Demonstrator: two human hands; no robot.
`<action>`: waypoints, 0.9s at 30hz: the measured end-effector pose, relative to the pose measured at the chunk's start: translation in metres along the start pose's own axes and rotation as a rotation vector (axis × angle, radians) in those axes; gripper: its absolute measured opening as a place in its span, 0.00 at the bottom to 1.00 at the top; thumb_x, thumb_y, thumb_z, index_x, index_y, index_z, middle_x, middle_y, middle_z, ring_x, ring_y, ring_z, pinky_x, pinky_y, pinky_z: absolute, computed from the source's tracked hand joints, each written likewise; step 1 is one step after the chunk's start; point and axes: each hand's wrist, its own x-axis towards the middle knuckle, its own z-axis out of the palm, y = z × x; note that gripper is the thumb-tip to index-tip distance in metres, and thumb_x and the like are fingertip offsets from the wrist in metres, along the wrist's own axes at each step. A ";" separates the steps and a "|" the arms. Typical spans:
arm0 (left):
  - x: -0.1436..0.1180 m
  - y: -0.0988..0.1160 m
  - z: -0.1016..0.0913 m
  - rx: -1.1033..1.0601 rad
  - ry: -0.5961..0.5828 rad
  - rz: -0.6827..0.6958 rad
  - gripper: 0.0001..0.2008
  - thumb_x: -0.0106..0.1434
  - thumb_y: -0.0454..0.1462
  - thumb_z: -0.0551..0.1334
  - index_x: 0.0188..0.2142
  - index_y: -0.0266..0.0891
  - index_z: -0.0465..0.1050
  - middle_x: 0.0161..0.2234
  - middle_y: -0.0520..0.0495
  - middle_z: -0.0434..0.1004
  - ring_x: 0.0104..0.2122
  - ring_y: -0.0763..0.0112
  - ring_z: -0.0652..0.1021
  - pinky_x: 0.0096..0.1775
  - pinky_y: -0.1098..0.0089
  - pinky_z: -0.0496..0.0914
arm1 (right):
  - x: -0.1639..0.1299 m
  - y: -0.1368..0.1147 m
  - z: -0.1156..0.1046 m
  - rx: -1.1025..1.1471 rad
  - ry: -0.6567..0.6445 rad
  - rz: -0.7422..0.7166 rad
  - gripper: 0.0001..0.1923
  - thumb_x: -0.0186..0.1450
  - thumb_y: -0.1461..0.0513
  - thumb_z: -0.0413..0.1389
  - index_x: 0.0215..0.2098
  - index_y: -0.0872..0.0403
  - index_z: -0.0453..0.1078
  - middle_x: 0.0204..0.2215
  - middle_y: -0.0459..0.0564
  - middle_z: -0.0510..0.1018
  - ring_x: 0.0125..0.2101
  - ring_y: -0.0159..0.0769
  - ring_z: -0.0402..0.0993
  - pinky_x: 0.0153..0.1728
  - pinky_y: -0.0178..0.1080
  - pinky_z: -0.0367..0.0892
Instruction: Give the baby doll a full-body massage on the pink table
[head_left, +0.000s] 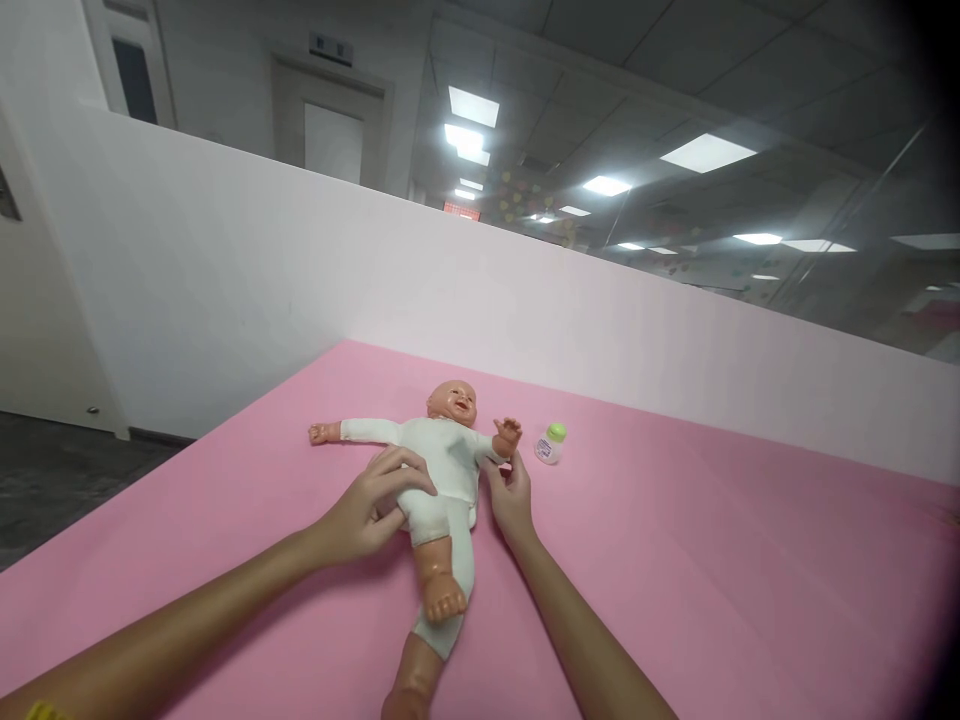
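A baby doll (442, 465) in a white long-sleeved top and white trousers lies on its back on the pink table surface (675, 590), head away from me. My left hand (379, 500) is closed round the doll's hip and waist, its fingers over the white cloth. On the other side, my right hand (510, 495) has its fingers bent against the doll's raised arm, at the sleeve below the doll's hand; part of this grip is hidden. The doll's other arm stretches out to the left. One lower leg is bare and bent up, and the other points toward me.
A small clear bottle with a green cap (551, 445) stands right of the doll. A white low wall (570, 320) runs along the back of the table. The table's left edge drops to a dark floor (75, 480).
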 end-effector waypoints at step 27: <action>0.001 -0.002 -0.002 0.063 -0.011 0.020 0.13 0.67 0.30 0.53 0.47 0.43 0.72 0.49 0.44 0.74 0.51 0.59 0.72 0.55 0.58 0.67 | 0.000 0.000 0.001 0.063 -0.058 0.099 0.18 0.68 0.52 0.57 0.51 0.53 0.72 0.45 0.52 0.81 0.42 0.42 0.76 0.43 0.43 0.70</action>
